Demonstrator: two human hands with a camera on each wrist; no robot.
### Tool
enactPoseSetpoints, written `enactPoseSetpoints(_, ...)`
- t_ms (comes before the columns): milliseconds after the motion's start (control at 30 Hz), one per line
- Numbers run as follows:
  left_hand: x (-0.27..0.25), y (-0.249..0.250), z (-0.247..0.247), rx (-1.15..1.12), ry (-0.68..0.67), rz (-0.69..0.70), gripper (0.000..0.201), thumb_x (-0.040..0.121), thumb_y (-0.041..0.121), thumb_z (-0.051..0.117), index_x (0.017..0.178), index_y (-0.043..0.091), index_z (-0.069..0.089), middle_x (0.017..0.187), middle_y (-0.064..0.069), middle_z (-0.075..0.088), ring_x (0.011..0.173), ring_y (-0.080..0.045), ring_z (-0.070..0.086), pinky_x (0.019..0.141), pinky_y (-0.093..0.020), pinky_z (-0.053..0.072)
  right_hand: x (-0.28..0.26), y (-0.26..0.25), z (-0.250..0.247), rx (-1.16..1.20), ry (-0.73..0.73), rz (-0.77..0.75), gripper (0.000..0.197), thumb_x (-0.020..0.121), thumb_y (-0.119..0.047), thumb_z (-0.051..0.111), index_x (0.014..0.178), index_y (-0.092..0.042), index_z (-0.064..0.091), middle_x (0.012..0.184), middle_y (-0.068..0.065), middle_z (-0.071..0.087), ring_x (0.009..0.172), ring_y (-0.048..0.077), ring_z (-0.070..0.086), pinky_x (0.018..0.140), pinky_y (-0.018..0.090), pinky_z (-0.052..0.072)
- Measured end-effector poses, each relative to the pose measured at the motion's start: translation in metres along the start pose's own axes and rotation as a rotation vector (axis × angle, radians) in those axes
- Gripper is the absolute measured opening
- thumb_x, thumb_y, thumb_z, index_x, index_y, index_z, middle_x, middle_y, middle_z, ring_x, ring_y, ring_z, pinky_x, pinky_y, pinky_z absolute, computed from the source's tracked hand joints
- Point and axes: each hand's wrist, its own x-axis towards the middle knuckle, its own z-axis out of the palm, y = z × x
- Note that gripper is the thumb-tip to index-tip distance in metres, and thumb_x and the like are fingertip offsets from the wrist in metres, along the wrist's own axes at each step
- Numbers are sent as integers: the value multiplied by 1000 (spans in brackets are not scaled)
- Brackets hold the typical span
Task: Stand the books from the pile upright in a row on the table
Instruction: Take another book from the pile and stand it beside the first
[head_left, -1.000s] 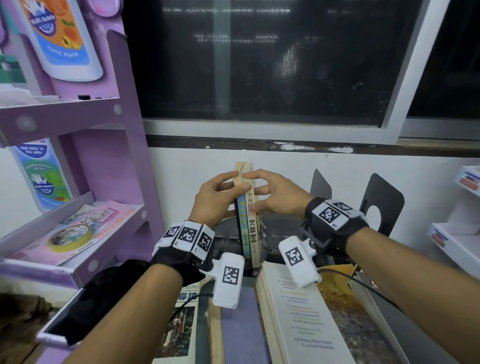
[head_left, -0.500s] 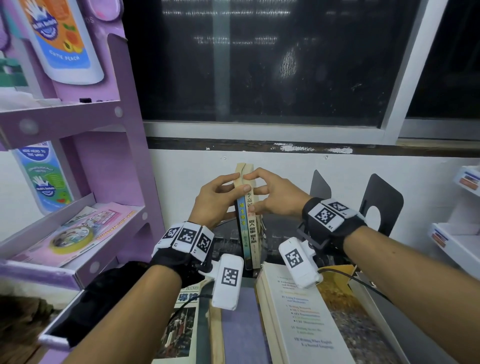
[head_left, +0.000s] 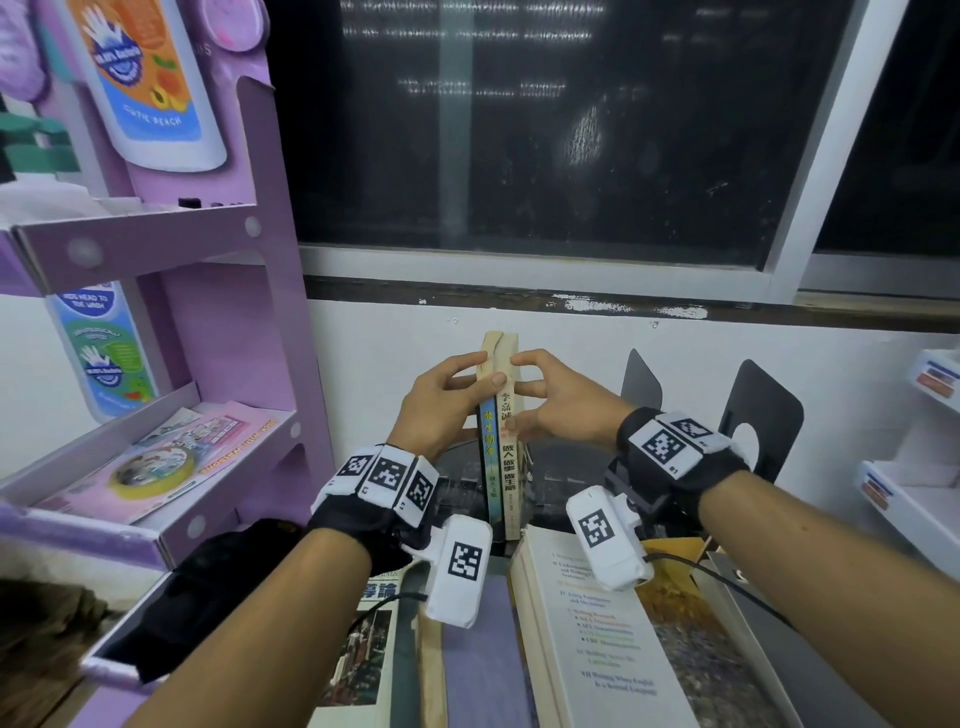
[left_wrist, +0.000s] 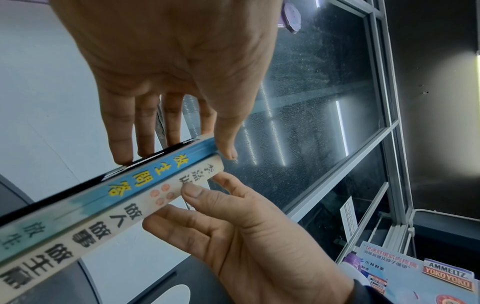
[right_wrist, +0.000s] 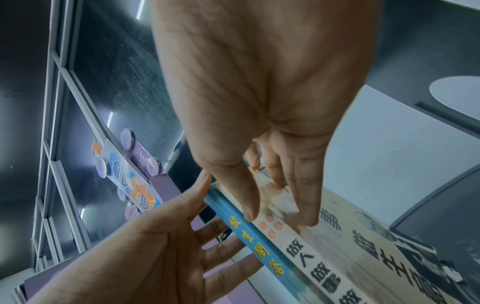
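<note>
The blue book and cream book stand tall at the back edge of the table, spines forward; the left hand and right hand press them, fingers straight. Only the right wrist view shows the cream cover.

Under the thumb of the left hand, the blue-spined book has a glossy paper cover. At the fingertips of the right hand, the cream-spined book is matt paper. Above the fingertips, the page edges look yellowed and rough. Right of the right fingers, the bookends are smooth matt black metal; left of the left fingers, the display stand is matt purple cardboard.
</note>
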Motion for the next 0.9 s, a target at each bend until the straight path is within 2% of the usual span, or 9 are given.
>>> enactPoseSetpoints(100,-3,2,1,24,-2,-11,36,89,23,67,124,20,60,102,-3,71,74,-7,71,53,-20,54,-2,0,-1,-16,4,17,80,84,2,70,147,-22,28,142,11,49,110,26,64,81,36,60)
enactPoseSetpoints(233,-8,6,-1,53,5,-19,32,92,24,63,123,21,60,103,-3,70,76,-7,70,51,-19,53,-3,-3,-2,-4,8,34,77,86,0,68,149,-21,28,140,13,49,111,28,63,87,44,58)
enactPoseSetpoints(300,-10,7,-3,89,18,-19,31,91,28,64,122,25,60,108,-3,69,90,-14,69,59,-25,55,-4,-4,-2,-5,6,40,75,87,-1,67,149,-19,28,140,13,48,111,29,63,89,45,57)
enactPoseSetpoints(367,-12,9,-6,128,39,-24,34,90,31,64,124,28,59,113,-2,66,102,-20,64,75,-35,57,-6,-5,-2,-8,5,49,74,89,-2,66,150,-18,26,142,13,47,112,29,63,90,46,56)
enactPoseSetpoints(467,-17,12,-9,163,67,-23,37,91,31,64,127,28,57,115,-1,62,103,-21,61,86,-43,56,-10,-8,-2,-11,7,67,73,90,-4,65,151,-16,25,143,13,45,112,31,63,89,45,57)
enactPoseSetpoints(600,-26,17,-12,206,85,-22,38,91,31,64,128,27,56,117,-2,61,104,-22,60,88,-44,55,-19,-12,-5,-59,-1,96,74,91,-10,65,152,-15,23,143,13,46,112,31,62,86,40,57)
enactPoseSetpoints(667,-30,19,-14,234,94,-29,40,90,32,65,128,26,55,118,-2,60,104,-22,60,88,-44,55,-25,-13,-7,-74,-6,114,74,92,-13,65,152,-14,22,142,12,47,113,29,61,89,41,56)
enactPoseSetpoints(800,-39,25,-14,288,75,-62,45,89,33,66,131,23,52,120,-3,59,105,-22,59,86,-41,54,-38,-17,-12,-109,-16,138,71,94,-15,63,151,-13,22,111,-1,57,108,27,61,94,44,54)
enactPoseSetpoints(900,-48,30,-11,327,52,-90,47,89,32,65,132,21,49,118,-3,58,106,-23,58,83,-40,53,-54,-20,-17,-189,-37,143,70,93,-20,64,151,-14,24,117,2,55,115,28,59,95,46,53)
